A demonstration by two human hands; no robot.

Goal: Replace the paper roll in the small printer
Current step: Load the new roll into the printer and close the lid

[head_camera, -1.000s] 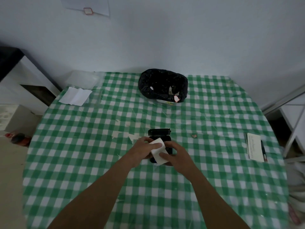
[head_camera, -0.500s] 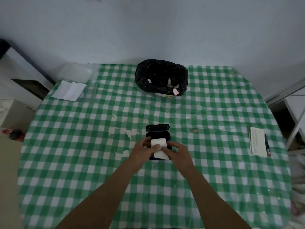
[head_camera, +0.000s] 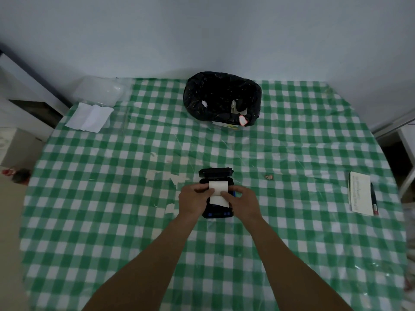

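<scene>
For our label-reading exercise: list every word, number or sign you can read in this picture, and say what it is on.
None can be read.
Notepad: handwritten lines, too small and blurred.
Tag on the black bin bag: red-edged, nothing legible.
Printer: blue marks only, no readable text.
Paper roll: blank.

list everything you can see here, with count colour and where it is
table: one, green and white check cloth under clear plastic, fills the view
printer: one, black with blue buttons, table centre, lid open and tipped back
paper roll: one, white, sitting in the open printer, loose end drawn toward the person
bin: one, lined with a black bag, far centre of the table, scraps inside
folded paper: one, white, far left of the table
clear plastic packaging: one, far left corner
notepad: one, white, right edge
pen: one, dark, beside the notepad
small scrap: one, pinkish, right of the printer
left hand: grip on the paper's left edge
right hand: grip on its right edge
</scene>
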